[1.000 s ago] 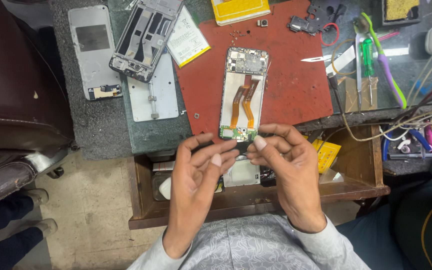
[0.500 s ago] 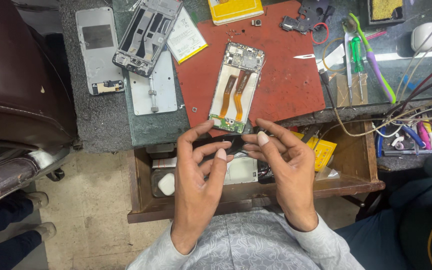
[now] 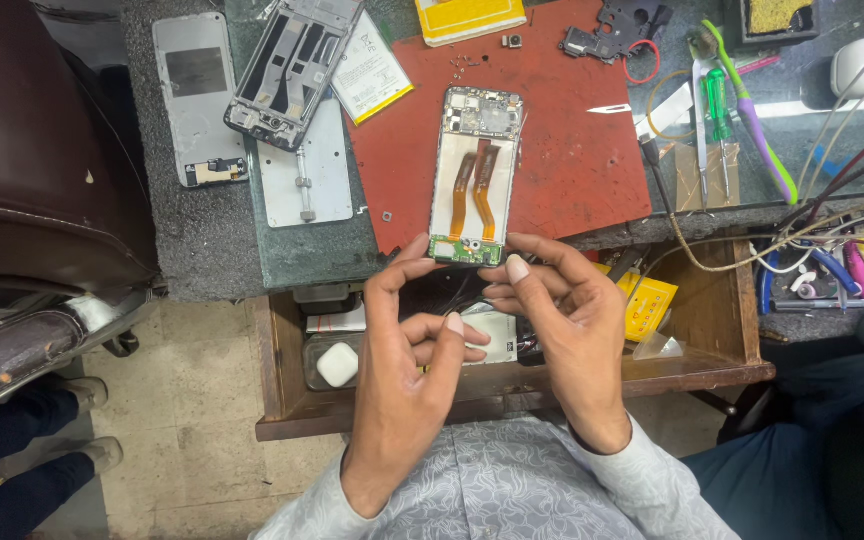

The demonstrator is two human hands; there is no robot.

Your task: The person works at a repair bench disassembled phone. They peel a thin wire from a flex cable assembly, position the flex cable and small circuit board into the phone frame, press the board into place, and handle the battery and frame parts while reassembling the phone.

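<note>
1. The opened smartphone with its back cover removed, showing a white inner frame, two orange flex ribbons and a small green circuit board at its near end, lies flat on the red rectangular work mat on the surface.
2. Its long axis runs straight away from the person; the camera end is far, the green-board end is nearest the hands.
3. The left hand is raised below the phone's near-left corner, fingers curled loosely and narrowly, thumb and forefinger tips close together; whether they pinch a small part cannot be told.
4. The right hand sits below the near-right corner, its forefinger tip touching or just beside the green-board edge, the other fingers loosely bent, holding nothing visible.
5. Both hands stand about equally near the phone's bottom edge, one on each side of its axis.
6. An open wooden drawer lies under the hands.
7. A second stripped grey phone frame lies well apart, far left.
</note>
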